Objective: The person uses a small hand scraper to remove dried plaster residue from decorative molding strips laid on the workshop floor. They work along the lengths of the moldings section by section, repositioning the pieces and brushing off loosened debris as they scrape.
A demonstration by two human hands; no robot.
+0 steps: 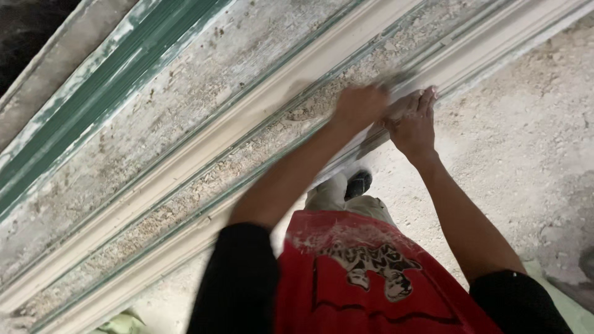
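Note:
A long white plaster moulding (204, 139) with several ridges and grooves runs diagonally from lower left to upper right, dusted with crumbs and grit. My left hand (361, 105) is on its near ridge, blurred by motion, with the fingers curled. I cannot tell whether it holds anything. Just to its right, my right hand (413, 124) lies flat against the moulding's near edge (461, 65), fingers stretched out side by side and nothing in it. Both forearms are bare below black sleeves.
A green-painted strip (93, 93) runs along the far side of the moulding. The dusty pale floor (526, 142) spreads to the right. My shoe (357, 184) and light trouser leg stand close under the moulding's edge. A red garment (346, 291) covers my front.

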